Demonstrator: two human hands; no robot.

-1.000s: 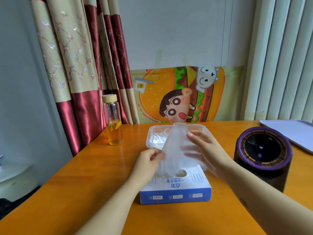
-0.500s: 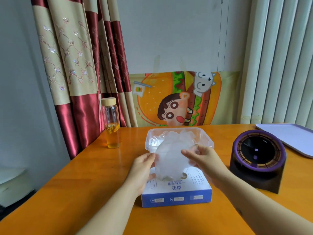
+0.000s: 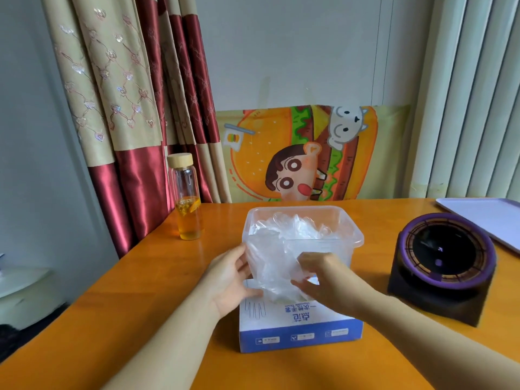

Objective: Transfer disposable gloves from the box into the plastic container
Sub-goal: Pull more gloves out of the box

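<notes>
A blue and white glove box [image 3: 298,330] lies flat on the orange table, close to me. Just behind it stands a clear plastic container [image 3: 351,235] with several crumpled clear gloves inside. A thin clear glove [image 3: 273,266] rises from the box's top opening, in front of the container's near wall. My left hand [image 3: 230,280] holds the glove's left edge between thumb and fingers. My right hand [image 3: 323,280] pinches the glove's lower right part just above the box opening.
A glass bottle [image 3: 187,198] with amber liquid and a wooden cap stands at the back left. A black, purple-rimmed round device [image 3: 444,266] sits to the right. A pale tray [image 3: 486,215] lies at the far right. Curtains and a cartoon poster back the table.
The glove stood tall a second ago and has been pressed down and bunched low over the box. Both hands dropped with it. The camera has moved closer.
</notes>
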